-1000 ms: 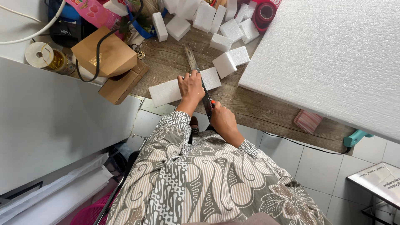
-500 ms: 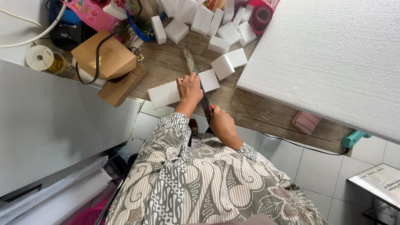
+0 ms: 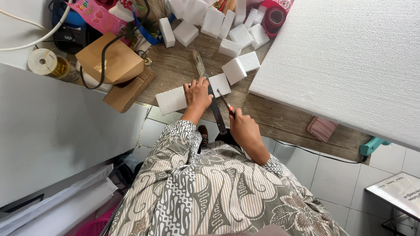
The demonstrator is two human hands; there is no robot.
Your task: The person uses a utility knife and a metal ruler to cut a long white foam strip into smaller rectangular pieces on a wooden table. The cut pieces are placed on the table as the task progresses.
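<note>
Compared with a second ago, the right hand (image 3: 246,129) has slid back toward the body, so the little cutter (image 3: 227,106) it grips now sits near the table's front edge instead of up beside the left hand. Not much else has moved.

Left hand (image 3: 199,92) is flat, fingers spread, pressing the metal ruler (image 3: 210,94) down across the long white foam strip (image 3: 190,94), which lies crosswise on the wooden table (image 3: 280,120). Right fingers are curled tight around the cutter's handle, blade tip pointing at the ruler's edge.

To my eye the trick with this cut is keeping that ruler pinned hard, since foam is light and will skid. I'd keep the blade shallow and snug to the ruler's edge, take a few light passes rather than one deep one, and keep fingertips back from the cutting side.

Already-cut foam blocks (image 3: 239,67) sit just past the strip, a big foam sheet (image 3: 345,61) fills the right, and cardboard boxes (image 3: 116,65) sit to the left.
</note>
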